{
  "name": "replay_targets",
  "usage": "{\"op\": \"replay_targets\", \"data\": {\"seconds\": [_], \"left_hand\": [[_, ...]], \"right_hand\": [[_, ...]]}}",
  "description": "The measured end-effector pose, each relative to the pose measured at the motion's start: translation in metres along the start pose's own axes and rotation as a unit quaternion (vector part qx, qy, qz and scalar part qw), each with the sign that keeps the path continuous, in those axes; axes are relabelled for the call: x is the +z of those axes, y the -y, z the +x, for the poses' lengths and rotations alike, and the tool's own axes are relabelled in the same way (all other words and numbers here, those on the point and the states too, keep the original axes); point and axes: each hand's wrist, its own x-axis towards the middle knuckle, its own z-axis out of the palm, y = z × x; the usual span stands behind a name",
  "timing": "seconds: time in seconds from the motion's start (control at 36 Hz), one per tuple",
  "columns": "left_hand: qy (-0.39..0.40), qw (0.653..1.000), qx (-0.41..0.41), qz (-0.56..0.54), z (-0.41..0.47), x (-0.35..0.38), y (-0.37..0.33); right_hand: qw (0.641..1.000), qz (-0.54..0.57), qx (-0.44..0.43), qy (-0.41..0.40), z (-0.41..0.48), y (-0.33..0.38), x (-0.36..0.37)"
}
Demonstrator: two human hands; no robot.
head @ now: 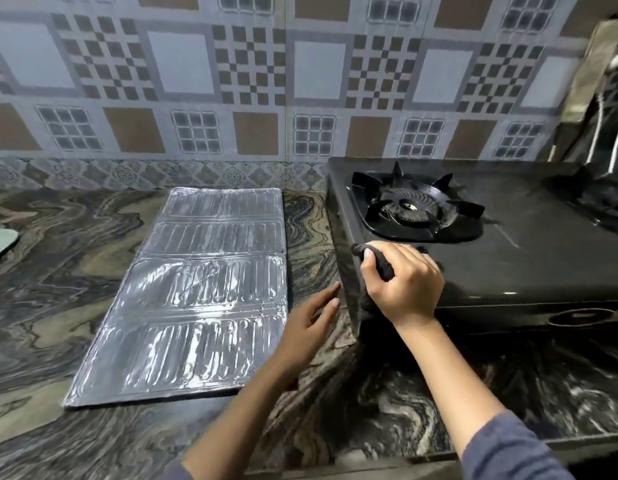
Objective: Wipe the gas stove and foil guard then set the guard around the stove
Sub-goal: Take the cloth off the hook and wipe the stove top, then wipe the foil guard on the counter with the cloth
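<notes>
A black gas stove (529,251) stands on the marbled counter at the right, its left burner (409,207) in view. My right hand (402,282) is shut on a dark cloth (378,263) and presses it against the stove's front left corner. My left hand (309,320) rests flat with fingers apart on the counter, right beside the stove's left side. The silver foil guard (203,289) lies flat and folded on the counter to the left of the stove, apart from both hands.
A patterned tile wall (231,81) runs behind the counter. A dark bag with white cords (609,140) stands at the far right behind the stove. A pale object (0,239) shows at the left edge. The counter's front edge (421,455) is near my arms.
</notes>
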Motion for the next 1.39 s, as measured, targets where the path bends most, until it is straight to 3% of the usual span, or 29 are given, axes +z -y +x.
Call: {"op": "replay_targets", "data": {"seconds": [0.14, 0.31, 0.56, 0.69, 0.83, 1.03, 1.28, 1.39], "left_hand": [[-0.017, 1.000, 0.000, 0.004, 0.025, -0.077, 0.006], [-0.106, 0.984, -0.010, 0.142, 0.074, -0.197, 0.036], [-0.135, 0.930, -0.076, 0.332, 0.137, -0.330, 0.107], [-0.093, 0.911, -0.081, 0.395, 0.148, -0.342, 0.131], [-0.081, 0.874, -0.101, 0.469, 0.140, -0.339, 0.150], [-0.082, 0.875, -0.105, 0.465, 0.140, -0.337, 0.149], [-0.068, 0.858, -0.126, 0.494, 0.140, -0.335, 0.154], [-0.063, 0.854, -0.130, 0.499, 0.139, -0.335, 0.156]], "right_hand": [[1.000, -0.004, -0.010, -0.016, 0.035, 0.043, 0.023], [1.000, -0.003, 0.014, -0.024, 0.074, 0.091, 0.094], [0.994, 0.005, 0.079, 0.077, 0.084, 0.109, 0.252], [0.976, -0.066, 0.103, 0.181, 0.055, 0.104, 0.321], [0.941, -0.042, 0.163, 0.293, 0.011, 0.104, 0.348], [0.916, -0.042, 0.215, 0.337, 0.008, 0.098, 0.357], [0.916, -0.019, 0.234, 0.324, 0.023, 0.087, 0.369], [0.895, -0.051, 0.237, 0.373, 0.030, 0.084, 0.370]]}}
